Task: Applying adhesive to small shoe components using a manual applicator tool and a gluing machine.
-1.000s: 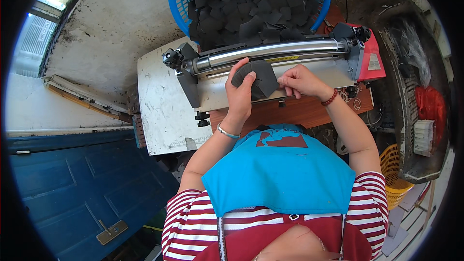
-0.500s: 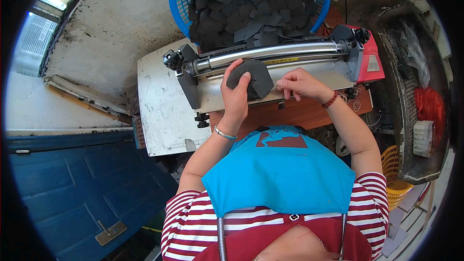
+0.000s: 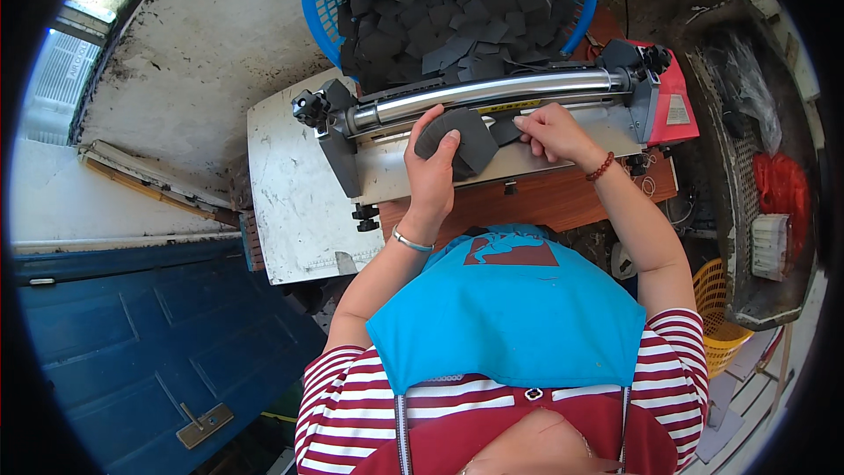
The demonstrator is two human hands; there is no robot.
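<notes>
My left hand (image 3: 431, 167) is closed round a fanned stack of dark grey sheet pieces (image 3: 469, 142), thumb on top, over the metal bed of a roller machine (image 3: 400, 158). Just right of the stack, my right hand (image 3: 556, 135) pinches one dark grey piece (image 3: 505, 130) between thumb and forefinger. That single piece lies at the bed, close below the shiny roller (image 3: 492, 88); whether its far edge touches the roller I cannot tell. The stack hides part of the bed.
Behind the machine stands a blue plastic basket (image 3: 584, 13) heaped with dark pieces (image 3: 466, 9). A red housing (image 3: 673, 92) closes the machine's right end; black knobs (image 3: 310, 106) stick out at its left. A worn trough (image 3: 765, 303) and yellow basket (image 3: 721, 347) are at right.
My right hand has moved slightly up and right. A single dark piece now shows in its pinch, apart from the stack. My left hand keeps its hold, nearly still.
</notes>
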